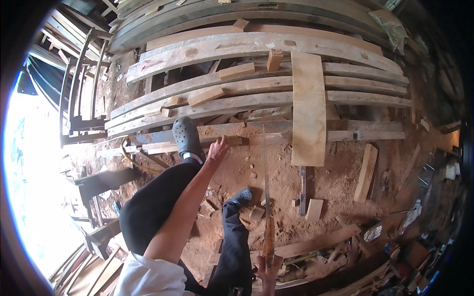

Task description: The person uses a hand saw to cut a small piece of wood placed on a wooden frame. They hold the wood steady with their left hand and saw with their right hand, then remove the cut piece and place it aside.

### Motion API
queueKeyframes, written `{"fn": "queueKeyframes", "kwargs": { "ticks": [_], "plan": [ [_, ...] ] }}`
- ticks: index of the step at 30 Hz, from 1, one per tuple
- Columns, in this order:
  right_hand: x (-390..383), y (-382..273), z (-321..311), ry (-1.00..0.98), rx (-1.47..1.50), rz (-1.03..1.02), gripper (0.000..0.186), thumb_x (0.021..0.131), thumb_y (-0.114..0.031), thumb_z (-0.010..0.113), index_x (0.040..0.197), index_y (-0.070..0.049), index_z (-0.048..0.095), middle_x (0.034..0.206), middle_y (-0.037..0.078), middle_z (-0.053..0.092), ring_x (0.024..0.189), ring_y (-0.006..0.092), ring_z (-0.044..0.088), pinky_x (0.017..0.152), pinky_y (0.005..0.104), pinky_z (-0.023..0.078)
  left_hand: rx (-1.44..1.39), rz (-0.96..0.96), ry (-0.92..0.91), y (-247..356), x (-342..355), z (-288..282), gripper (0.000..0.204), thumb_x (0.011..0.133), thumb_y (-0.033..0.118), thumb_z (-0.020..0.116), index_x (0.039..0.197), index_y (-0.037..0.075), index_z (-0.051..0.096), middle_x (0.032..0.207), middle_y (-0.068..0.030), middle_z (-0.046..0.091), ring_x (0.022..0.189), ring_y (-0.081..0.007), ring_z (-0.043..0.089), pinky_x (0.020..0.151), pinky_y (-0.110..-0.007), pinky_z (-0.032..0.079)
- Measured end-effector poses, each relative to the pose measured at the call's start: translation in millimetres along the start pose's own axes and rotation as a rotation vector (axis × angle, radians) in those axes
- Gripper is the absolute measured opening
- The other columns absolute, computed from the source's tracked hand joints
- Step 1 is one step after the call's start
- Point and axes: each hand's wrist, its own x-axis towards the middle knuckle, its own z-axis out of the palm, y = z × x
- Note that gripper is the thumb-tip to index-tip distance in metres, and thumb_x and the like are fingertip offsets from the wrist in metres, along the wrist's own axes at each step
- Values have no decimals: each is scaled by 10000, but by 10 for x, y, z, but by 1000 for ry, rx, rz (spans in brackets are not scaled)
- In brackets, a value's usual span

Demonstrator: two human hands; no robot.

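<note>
Gripping a saw by its handle in the right hand, with the thin blade reaching forward across a pale plank. Apparently mid-work: nothing visibly parted at the blade, any cut too small to judge for depth or for what is left. Well ahead of the right hand, with the left hand touching wood left of the blade, near a gray clog; cannot tell whether clasping or resting.

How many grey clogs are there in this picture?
2: one clog just to the left of the left hand, the other clog lower in the picture, on the dirt floor.
</note>
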Motion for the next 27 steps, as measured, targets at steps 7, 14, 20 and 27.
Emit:
{"fn": "queueKeyframes", "kwargs": {
  "ticks": [7,14,20,27],
  "plan": [
    [-27,80,-135,-93,27,275,276,769,-185,746,827,-30,525,729,67,524,695,243,537,703,421,420,87,1,-16,115,15,-47,349,845,156,619,1192,121,622,1323,-142,429,1117,-306,544,774,-420,543],
    [-68,107,-45,-68,-13,154,198,775,-157,721,759,-39,562,686,77,545,717,274,527,765,441,385,-98,-164,114,211,45,-118,367,806,108,614,1172,70,617,1246,-122,477,1034,-297,595,786,-426,540],
    [-122,252,57,-35,-20,-21,197,784,-174,713,774,-30,578,634,73,557,557,264,538,556,399,424,-156,-108,138,69,25,-51,350,785,77,613,1134,47,620,1208,-128,505,1012,-299,620,764,-428,552],
    [-387,505,191,113,-55,-188,337,866,-270,693,674,-47,530,462,63,408,393,220,460,420,334,368,-112,-170,9,38,99,-98,330,846,53,553,1168,106,600,1244,-123,507,951,-325,654,779,-459,553]
  ]
}}
